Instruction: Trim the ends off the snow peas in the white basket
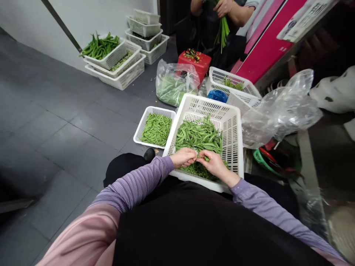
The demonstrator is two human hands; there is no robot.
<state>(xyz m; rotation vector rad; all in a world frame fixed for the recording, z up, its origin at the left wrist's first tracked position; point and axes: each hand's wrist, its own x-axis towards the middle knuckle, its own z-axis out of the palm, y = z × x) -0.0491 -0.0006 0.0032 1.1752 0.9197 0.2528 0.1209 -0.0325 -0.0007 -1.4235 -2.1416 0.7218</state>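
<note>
A large white plastic basket (234, 140) rests at my lap, with a heap of green pea pods (198, 135) inside. Over its near half, my left hand (183, 157) is closed with the fingertips pinched. My right hand (212, 162) meets it there, its fingers closed around a green pea pod (206, 159). The two hands' fingertips almost touch. Below them lies a darker pile of green trimmings (198, 170). Left of the large basket stands a smaller white basket (135, 137) filled with pea pods (156, 129).
Stacked white baskets (122, 83) with green peppers (101, 46) stand by the wall. A clear bag of green vegetables (172, 87), a red stool (203, 66) and another white basket (253, 92) sit ahead. A co-worker's hand (223, 7) holds green stalks. Plastic bags (285, 107) lie right.
</note>
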